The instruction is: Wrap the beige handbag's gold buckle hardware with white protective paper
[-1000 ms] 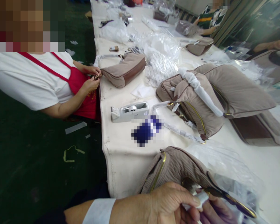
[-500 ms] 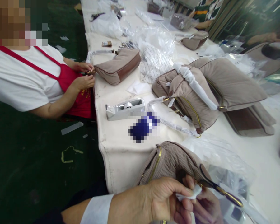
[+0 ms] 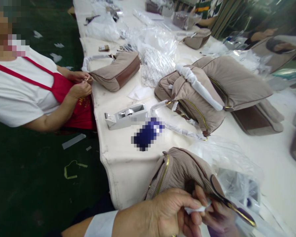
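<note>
In the lower part of the view, my left hand point(image 3: 171, 210) is closed, thumb and fingers pinching a small white piece of paper point(image 3: 196, 209). My right hand point(image 3: 219, 217) meets it from the right, fingers closed at the dark brown strap point(image 3: 220, 197) near the paper; its grip is partly hidden. The strap has a gold-edged end and crosses in front of my right hand. Behind both hands lies a taupe corduroy handbag point(image 3: 185, 168) with a gold zipper along its left side. A white band wraps my left wrist.
A grey tape dispenser point(image 3: 128, 117) and a blurred blue item point(image 3: 146, 135) lie beyond the bag. Several taupe handbags point(image 3: 236, 82) are piled at right, near clear plastic bags point(image 3: 239, 184). At left, a person in a red apron point(image 3: 72, 98) handles something small beside another handbag point(image 3: 115, 70).
The view has shifted slightly, so the table things appear further left. My hands stay together at the white paper, with only a small movement of the fingers and strap.
</note>
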Demonstrator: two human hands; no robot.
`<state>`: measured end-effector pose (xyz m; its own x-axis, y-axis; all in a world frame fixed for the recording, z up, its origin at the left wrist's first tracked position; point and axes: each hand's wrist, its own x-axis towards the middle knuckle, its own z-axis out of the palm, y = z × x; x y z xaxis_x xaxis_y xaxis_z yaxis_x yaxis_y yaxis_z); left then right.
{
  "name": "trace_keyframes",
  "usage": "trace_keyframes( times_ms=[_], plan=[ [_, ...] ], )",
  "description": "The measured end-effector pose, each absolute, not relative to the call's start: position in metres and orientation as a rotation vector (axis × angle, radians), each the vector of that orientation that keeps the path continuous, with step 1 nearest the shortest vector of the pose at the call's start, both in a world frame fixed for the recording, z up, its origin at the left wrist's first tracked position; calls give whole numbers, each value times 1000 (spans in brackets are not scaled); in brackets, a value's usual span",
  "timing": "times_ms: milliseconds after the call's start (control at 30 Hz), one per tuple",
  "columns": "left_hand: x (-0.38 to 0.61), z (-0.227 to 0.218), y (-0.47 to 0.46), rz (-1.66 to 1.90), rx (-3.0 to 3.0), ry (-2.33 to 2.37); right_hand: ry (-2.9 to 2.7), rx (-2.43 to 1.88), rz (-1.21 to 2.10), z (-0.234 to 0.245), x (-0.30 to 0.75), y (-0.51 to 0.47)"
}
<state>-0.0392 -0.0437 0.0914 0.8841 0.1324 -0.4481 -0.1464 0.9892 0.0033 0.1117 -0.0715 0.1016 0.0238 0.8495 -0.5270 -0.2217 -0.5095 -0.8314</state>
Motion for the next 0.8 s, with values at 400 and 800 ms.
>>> trace_keyframes(
  times_ms=[400,800],
  plan=[
    [-47,119,-29,502,411,542,-402,-1390,1373,113,80,-99],
    [-38,93,-25,256,148,291,-234,-1280,1493,93,73,-99]
  ],
)
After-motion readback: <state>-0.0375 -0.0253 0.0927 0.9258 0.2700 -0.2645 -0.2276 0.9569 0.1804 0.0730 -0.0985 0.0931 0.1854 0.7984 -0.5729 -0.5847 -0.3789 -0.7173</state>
